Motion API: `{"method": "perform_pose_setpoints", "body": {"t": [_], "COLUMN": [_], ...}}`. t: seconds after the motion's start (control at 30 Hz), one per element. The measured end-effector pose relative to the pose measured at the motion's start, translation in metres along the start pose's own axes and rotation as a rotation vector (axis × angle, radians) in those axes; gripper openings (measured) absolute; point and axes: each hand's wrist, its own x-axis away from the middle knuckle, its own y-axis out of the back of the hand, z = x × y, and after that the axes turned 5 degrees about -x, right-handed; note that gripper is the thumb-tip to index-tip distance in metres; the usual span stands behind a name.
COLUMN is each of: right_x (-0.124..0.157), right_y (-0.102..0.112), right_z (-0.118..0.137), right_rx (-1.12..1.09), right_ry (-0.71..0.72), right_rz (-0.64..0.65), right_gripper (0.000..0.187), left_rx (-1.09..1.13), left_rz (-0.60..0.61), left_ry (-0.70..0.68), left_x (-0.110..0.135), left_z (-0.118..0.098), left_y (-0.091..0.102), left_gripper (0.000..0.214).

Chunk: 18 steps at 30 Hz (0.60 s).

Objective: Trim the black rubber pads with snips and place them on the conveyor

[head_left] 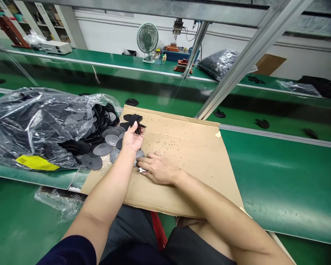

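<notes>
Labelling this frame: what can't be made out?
Head view only.
1. Piece in left hand: shape hidden by its grip.
2. Disc under right hand: mostly covered; grip or press unclear.
3. Bag contents: blurred by plastic glare.
4. Specks on cardboard: too small.

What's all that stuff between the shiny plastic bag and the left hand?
A heap of dark round discs, spilling from the bag onto the cardboard up to the left hand. The head view shows it.
</notes>
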Motion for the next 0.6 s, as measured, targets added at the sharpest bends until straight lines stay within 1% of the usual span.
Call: {"method": "perform_pose_setpoints", "body": {"t": [0.1, 0.2, 0.27, 0.37, 0.47, 0.6], "right_x": [0.012, 0.018, 0.013, -0.005, -0.02, -0.022], "right_y": [0.003, 0.001, -0.003, -0.011, -0.018, -0.022], "right_z": [-0.009, -0.014, -0.011, -0.003, 0.001, -0.001], "right_rx": [-0.009, 0.018, 0.042, 0.065, 0.047, -0.007], "right_ry": [-0.116, -0.199, -0.188, -0.169, -0.216, -0.251], "right_rz": [-0.022, -0.074, -0.104, -0.103, -0.096, -0.109], "right_gripper": [0.027, 0.029, 0.031, 0.033, 0.038, 0.039], "left_rx": [-0.018, -0.039, -0.034, -0.019, -0.019, -0.01], "left_rz": [-0.015, -0.005, 0.004, -0.001, -0.002, -0.013], "left_ry": [0.004, 0.014, 0.014, 0.006, 0.0, -0.013], "left_x": [0.0, 0.0, 0.0, 0.0, -0.001, -0.003], "left_z": [0.002, 0.004, 0.005, 0.004, -0.001, -0.005], "left_y": [0.002, 0.002, 0.0, -0.001, -0.001, 0.0], "left_gripper": [0.012, 0.013, 0.013, 0.013, 0.011, 0.01]}}
